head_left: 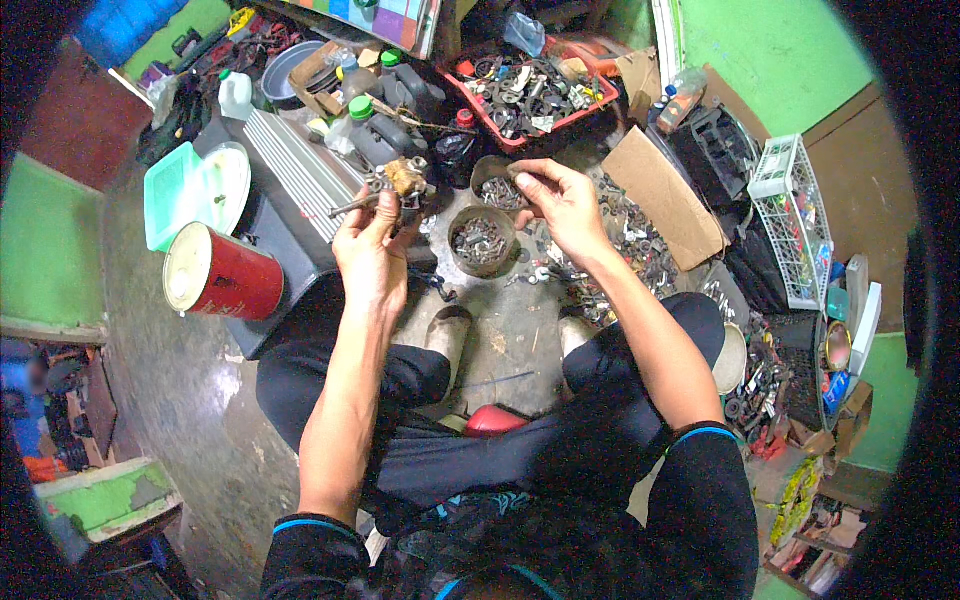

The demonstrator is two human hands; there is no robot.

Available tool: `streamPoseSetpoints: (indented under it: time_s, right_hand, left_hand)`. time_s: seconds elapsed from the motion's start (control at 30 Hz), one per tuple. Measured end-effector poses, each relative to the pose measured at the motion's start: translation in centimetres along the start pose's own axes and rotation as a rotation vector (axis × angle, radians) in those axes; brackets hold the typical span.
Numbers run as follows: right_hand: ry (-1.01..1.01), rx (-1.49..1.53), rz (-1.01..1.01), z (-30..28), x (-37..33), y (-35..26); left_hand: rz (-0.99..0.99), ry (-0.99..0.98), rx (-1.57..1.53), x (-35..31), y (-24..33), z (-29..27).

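My left hand (pixel 372 240) is closed round a greasy metal machine part (pixel 405 180) with a yellowish-brown body and a rod sticking out to the left; its exact kind is unclear. My right hand (pixel 560 205) has thumb and fingers pinched together, at the rim of the farther round tin (pixel 497 188). Whatever is between those fingertips is too small to make out. Small screws and bolts lie in that tin. Just nearer to me stands a second round tin (pixel 483 240), also holding small metal fasteners. Both tins stand on the floor beyond my feet.
Loose metal parts (pixel 640 240) cover the floor at right beside a cardboard sheet (pixel 665 200). A red crate (pixel 590 105) full of parts stands beyond. At left are a red can (pixel 225 270), a green tub (pixel 172 185) and a ribbed metal panel (pixel 300 170). A white basket (pixel 795 230) stands right.
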State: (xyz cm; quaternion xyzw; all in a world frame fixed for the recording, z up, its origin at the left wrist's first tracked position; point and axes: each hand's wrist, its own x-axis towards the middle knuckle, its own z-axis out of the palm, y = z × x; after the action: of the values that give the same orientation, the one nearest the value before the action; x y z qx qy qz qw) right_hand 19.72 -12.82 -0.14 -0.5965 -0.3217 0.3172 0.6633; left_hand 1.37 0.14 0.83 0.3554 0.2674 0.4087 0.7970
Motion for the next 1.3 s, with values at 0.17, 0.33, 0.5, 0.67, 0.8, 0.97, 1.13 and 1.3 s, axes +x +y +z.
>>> streamPoseSetpoints:
  time_s: [0.17, 0.33, 0.5, 0.67, 0.8, 0.97, 1.13, 1.3]
  right_hand:
    - [0.075, -0.194, 0.149, -1.3, 3.7, 5.3]
    - [0.133, -0.54, 0.298, -3.8, 7.8, 11.8]
    - [0.266, -0.731, 0.124, -6.1, 10.9, 14.6]
    - [0.175, -0.844, 0.129, -4.4, 10.2, 13.3]
    - [-0.031, -0.969, 0.157, -3.4, 8.3, 13.8]
    - [-0.098, -1.03, 0.075, -2.5, 7.2, 13.4]
    - [-0.004, -0.931, -0.024, -2.0, 6.7, 9.7]
    - [-0.012, -0.699, -0.174, 0.2, 3.4, 2.1]
  left_hand:
    - [-0.052, -0.044, -0.014, -0.3, 0.1, 0.0]
    - [-0.071, -0.018, 0.011, -0.2, 0.0, -0.5]
    - [-0.083, -0.003, 0.014, 0.3, -0.5, -0.7]
    - [-0.078, 0.007, 0.022, 0.2, 0.1, -0.8]
    - [-0.087, 0.003, 0.0, 0.3, 0.2, -0.8]
    - [-0.1, -0.014, -0.007, 0.2, 0.2, -0.5]
    - [-0.133, -0.042, -0.023, 0.1, 0.2, -0.4]
    - [-0.127, -0.082, 0.012, 0.1, -0.5, -0.7]
